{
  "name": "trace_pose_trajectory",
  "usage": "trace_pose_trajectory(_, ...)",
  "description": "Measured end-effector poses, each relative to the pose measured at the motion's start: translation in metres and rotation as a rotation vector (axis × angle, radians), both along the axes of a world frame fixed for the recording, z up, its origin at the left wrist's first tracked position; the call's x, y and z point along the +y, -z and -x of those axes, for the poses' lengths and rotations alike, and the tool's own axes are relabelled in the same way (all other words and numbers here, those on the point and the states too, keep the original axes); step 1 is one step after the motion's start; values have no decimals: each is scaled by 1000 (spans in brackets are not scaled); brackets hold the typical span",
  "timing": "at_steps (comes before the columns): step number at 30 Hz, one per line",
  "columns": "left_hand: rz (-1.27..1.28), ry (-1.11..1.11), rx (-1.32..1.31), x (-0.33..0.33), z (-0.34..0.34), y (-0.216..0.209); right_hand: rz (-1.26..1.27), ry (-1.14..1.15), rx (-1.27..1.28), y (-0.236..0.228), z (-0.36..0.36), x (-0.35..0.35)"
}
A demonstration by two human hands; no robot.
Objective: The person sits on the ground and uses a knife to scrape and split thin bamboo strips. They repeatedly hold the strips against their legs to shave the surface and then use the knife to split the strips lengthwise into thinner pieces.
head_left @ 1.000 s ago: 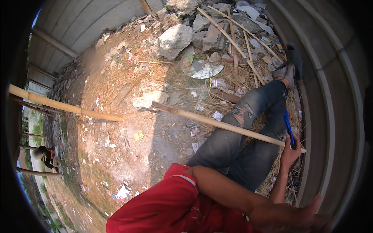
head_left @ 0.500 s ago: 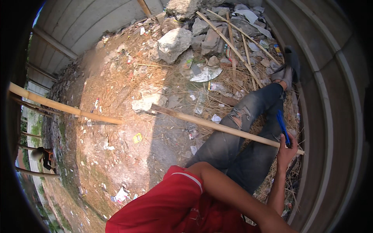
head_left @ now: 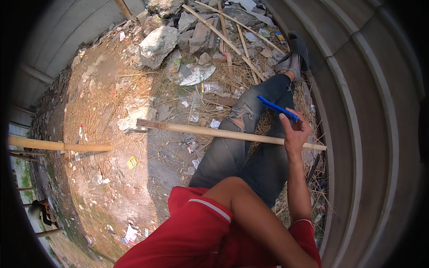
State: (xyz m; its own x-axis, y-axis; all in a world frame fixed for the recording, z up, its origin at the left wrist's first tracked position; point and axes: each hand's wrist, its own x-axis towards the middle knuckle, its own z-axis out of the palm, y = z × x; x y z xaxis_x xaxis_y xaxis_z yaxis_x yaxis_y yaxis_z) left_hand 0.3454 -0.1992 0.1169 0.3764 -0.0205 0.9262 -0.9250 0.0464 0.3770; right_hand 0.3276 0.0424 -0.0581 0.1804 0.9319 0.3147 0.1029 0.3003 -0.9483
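My right hand (head_left: 296, 134) is raised over my shins, thumb and fingers pinched on a long, slim blue bundle (head_left: 278, 109). It looks like thin plastic strips, though its exact kind is unclear. Beneath that hand a split bamboo stick (head_left: 210, 131) lies across both legs of my torn dark trousers (head_left: 223, 158). Its right end reaches past the wrist and its darker left end hangs over the littered ground. My left arm bends at the elbow and runs off the lower edge, so the left hand is out of sight.
Corrugated wall panels (head_left: 353, 134) stand close on my right. Grey rocks (head_left: 158, 47) and loose bamboo strips (head_left: 225, 39) lie beyond my feet. A bamboo pole (head_left: 58, 145) juts in from the left. Another person (head_left: 42, 212) sits far off at the left.
My right hand has lifted off the bamboo stick, and the blue bundle has swung from nearly upright to slanting left. The whole view has shifted, moving the scene leftward.
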Motion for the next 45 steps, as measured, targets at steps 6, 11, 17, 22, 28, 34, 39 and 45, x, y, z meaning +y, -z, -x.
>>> trace_pose_trajectory(6,5,-396,29,59,61,20,105,-86,137,37,-8,-13)
trace_pose_trajectory(11,-21,-1008,451,137,161,83,252,-71,214,52,-19,-38)
trace_pose_trajectory(17,-470,-1932,1398,181,292,165,437,-181,215,43,-37,-58)
trace_pose_trajectory(22,-296,-1241,2063,173,314,183,607,-359,228,41,-35,-64)
trace_pose_trajectory(28,252,-1288,1798,154,295,190,436,-334,43,42,-29,-62)
trace_pose_trajectory(34,500,-1512,1450,140,270,185,414,-161,9,22,-22,-51)
trace_pose_trajectory(39,534,-1553,1264,132,249,194,441,-71,-150,-9,-4,-27)
trace_pose_trajectory(45,710,-1237,1245,144,242,171,321,-169,81,-12,7,-14)
